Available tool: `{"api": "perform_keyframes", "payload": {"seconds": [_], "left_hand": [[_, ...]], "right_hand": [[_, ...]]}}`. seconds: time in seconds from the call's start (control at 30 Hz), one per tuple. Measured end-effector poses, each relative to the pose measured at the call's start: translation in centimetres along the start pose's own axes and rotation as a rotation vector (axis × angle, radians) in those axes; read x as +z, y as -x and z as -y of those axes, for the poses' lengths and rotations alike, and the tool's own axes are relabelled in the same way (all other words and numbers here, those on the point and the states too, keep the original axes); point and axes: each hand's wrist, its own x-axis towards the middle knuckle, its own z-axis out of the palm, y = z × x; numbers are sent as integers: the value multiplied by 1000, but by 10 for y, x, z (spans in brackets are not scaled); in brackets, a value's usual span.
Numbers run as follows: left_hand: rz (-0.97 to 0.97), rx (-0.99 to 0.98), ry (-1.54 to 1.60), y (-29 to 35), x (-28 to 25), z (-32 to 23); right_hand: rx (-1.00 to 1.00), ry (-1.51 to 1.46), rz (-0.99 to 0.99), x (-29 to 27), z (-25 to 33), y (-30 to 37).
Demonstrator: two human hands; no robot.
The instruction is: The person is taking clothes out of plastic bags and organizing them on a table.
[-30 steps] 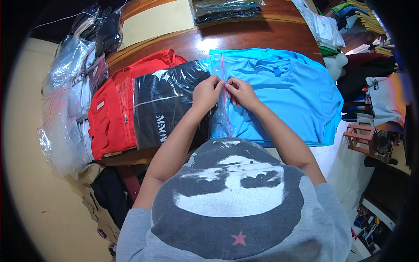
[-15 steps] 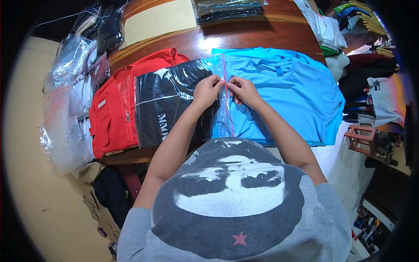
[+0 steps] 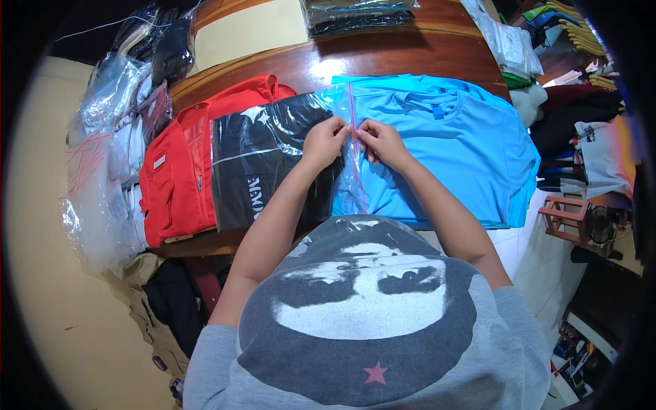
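Note:
A clear zip bag with a pink-red seal strip lies across the middle of the table. Inside it is a folded black garment with pale printing. My left hand pinches the seal strip from the left. Close beside it, my right hand pinches the same strip from the right. The fingertips of both hands nearly meet. The bag's open-side edge rests over light blue T-shirts, stacked on the right. Under the bag's left side lies a red garment with a zip.
Clear plastic bags are heaped at the left edge, next to the wall. Packed dark clothes lie at the far side of the wooden table, near a cream sheet. A small wooden stool stands on the floor at right.

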Motion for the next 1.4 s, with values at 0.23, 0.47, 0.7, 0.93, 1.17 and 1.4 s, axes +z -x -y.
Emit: {"api": "perform_keyframes", "payload": {"seconds": [0.23, 0.47, 0.7, 0.93, 1.17, 1.4], "left_hand": [[75, -81, 8, -5, -3, -3], [-24, 72, -360, -6, 2, -5], [79, -56, -114, -3, -6, -12], [79, -53, -126, -3, -6, -15], [-12, 64, -438, -6, 4, -16], [-32, 84, -495, -2, 3, -21]], "right_hand": [[83, 23, 20, -3, 6, -6], [119, 17, 37, -1, 3, -10], [106, -14, 44, -3, 1, -11], [99, -28, 54, -5, 2, -11], [98, 58, 4, 2, 3, -11], [128, 82, -41, 6, 13, -8]]}}
